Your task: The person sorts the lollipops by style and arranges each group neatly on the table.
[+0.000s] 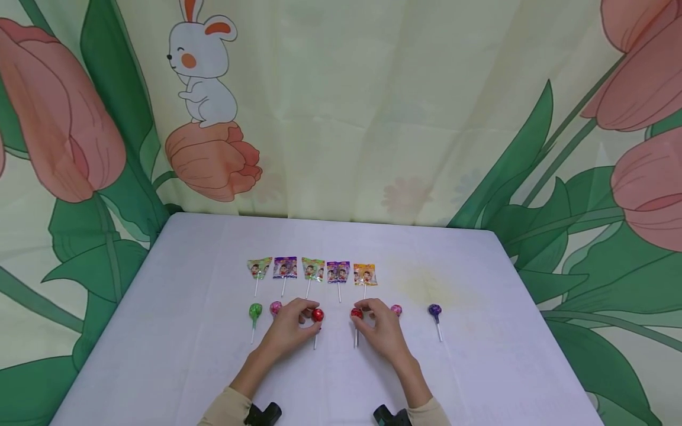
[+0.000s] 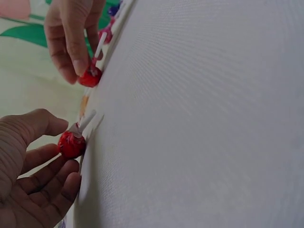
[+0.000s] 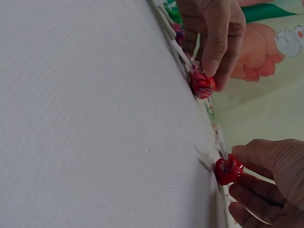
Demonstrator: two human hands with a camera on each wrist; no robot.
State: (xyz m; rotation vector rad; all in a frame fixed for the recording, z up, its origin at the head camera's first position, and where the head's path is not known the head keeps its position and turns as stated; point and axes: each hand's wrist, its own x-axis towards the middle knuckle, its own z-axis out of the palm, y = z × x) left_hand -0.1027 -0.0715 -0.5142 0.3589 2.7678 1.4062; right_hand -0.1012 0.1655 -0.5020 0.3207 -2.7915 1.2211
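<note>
Between its thumb and index finger, my left hand (image 1: 288,326) pinches a red lollipop (image 1: 317,315) whose white stick points toward me. The left wrist view shows the thumb at the wrapper's neck of that lollipop (image 2: 72,145), other fingers spread behind. My right hand (image 1: 382,331) pinches a second red lollipop (image 1: 356,313), its thumb and index finger on either side of the round head. Both lollipops are at the tabletop, a short gap apart. Partly behind the left hand lies a pink lollipop (image 1: 275,307); another pink lollipop (image 1: 396,309) shows beside the right hand.
A green lollipop (image 1: 255,311) lies at the row's left end, a purple lollipop (image 1: 434,310) at its right. Behind them runs a row of several flat-wrapped lollipops, including an orange-wrapped lollipop (image 1: 364,274). A white cloth (image 1: 479,378) covers the table; a printed curtain (image 1: 341,118) hangs behind.
</note>
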